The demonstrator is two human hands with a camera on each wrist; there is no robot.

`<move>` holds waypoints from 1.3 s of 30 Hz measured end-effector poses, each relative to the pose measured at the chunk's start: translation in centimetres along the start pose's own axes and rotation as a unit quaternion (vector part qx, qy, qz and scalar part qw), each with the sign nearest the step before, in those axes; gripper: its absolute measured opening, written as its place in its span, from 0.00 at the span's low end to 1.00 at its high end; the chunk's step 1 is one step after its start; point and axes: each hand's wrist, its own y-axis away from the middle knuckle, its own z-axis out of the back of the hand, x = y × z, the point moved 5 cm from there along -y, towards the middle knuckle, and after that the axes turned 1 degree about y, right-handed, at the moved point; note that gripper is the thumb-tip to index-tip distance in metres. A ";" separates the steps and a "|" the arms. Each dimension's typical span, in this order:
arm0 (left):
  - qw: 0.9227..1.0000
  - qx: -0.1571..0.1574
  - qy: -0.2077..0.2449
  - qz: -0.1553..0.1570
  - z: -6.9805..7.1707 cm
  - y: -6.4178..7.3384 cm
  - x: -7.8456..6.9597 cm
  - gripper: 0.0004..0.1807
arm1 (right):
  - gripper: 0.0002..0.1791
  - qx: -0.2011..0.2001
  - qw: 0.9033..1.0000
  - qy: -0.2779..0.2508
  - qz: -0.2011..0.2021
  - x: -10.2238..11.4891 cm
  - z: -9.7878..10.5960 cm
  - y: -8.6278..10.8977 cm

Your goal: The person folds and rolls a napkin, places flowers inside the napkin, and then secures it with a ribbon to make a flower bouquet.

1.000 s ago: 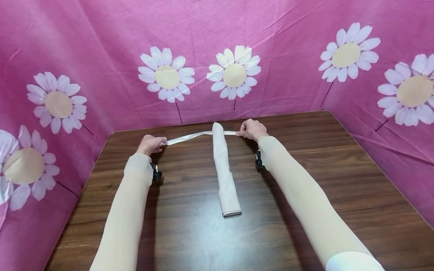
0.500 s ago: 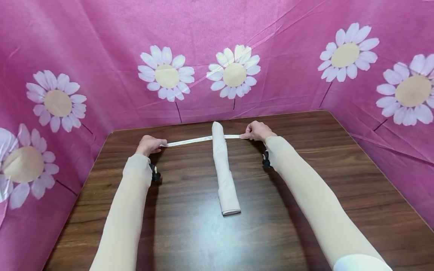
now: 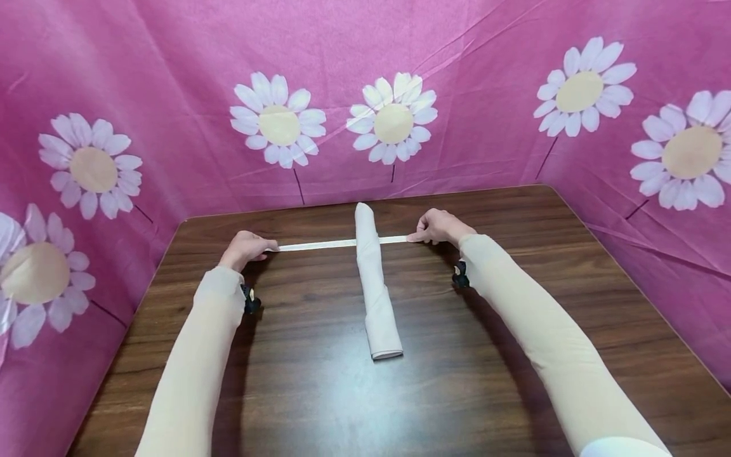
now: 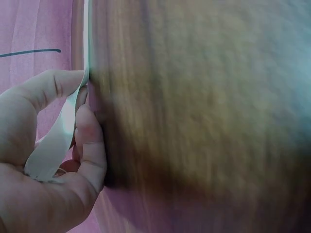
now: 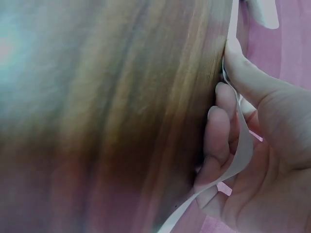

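Observation:
A long rolled beige cloth lies lengthwise on the table. A narrow white ribbon crosses its far part and is hidden where the roll covers it. On the left, my left hand pinches the ribbon between thumb and finger; in the left wrist view the loose ribbon end curls inside the palm. My right hand pinches the ribbon on the other side of the roll. In the right wrist view the ribbon's tail loops past the curled fingers and hangs below. Between the hands the ribbon runs nearly straight.
The brown wood-grain table has its far edge just beyond the hands. A pink curtain printed with white daisies surrounds its back and sides. A small black device sits at the left wrist, and another black device at the right.
The ribbon has straightened from a slack curve and slid along the roll towards me. My right hand has moved right and nearer; my left hand has shifted slightly nearer. The roll stays in place.

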 end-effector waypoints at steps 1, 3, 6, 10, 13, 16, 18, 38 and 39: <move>1.000 0.001 -0.006 -0.003 0.1 0.1 0.0 0.09 | 0.21 0.005 1.000 -0.003 0.002 0.0 -0.1 0.1; 1.000 0.004 -0.016 -0.012 0.2 0.5 0.1 0.10 | 0.21 0.012 1.000 -0.002 0.006 0.0 -0.2 0.3; 0.999 0.014 -0.031 -0.024 0.1 1.1 0.1 0.12 | 0.21 0.022 1.000 -0.006 0.014 -0.1 -0.4 0.7; 0.998 0.025 -0.051 -0.038 -0.1 1.7 0.4 0.12 | 0.21 0.037 0.999 -0.017 0.022 -0.3 -0.6 1.4; 0.996 0.024 -0.070 -0.051 -0.2 2.1 0.6 0.13 | 0.19 0.052 0.997 -0.042 0.030 -0.4 -0.7 2.1; 0.993 0.021 -0.091 -0.066 -0.4 2.5 0.9 0.13 | 0.16 0.067 0.995 -0.065 0.043 -0.5 -0.8 3.0; 0.993 0.018 -0.096 -0.072 -0.4 2.8 1.1 0.14 | 0.13 0.073 0.994 -0.067 0.054 -0.6 -0.8 3.6; 0.997 0.061 0.026 -0.046 0.9 5.9 3.3 0.18 | 0.08 0.098 0.989 -0.100 0.054 -5.2 1.1 6.9; 0.997 0.063 0.024 -0.048 1.0 6.1 3.4 0.18 | 0.09 0.098 0.989 -0.103 0.048 -5.5 1.2 7.0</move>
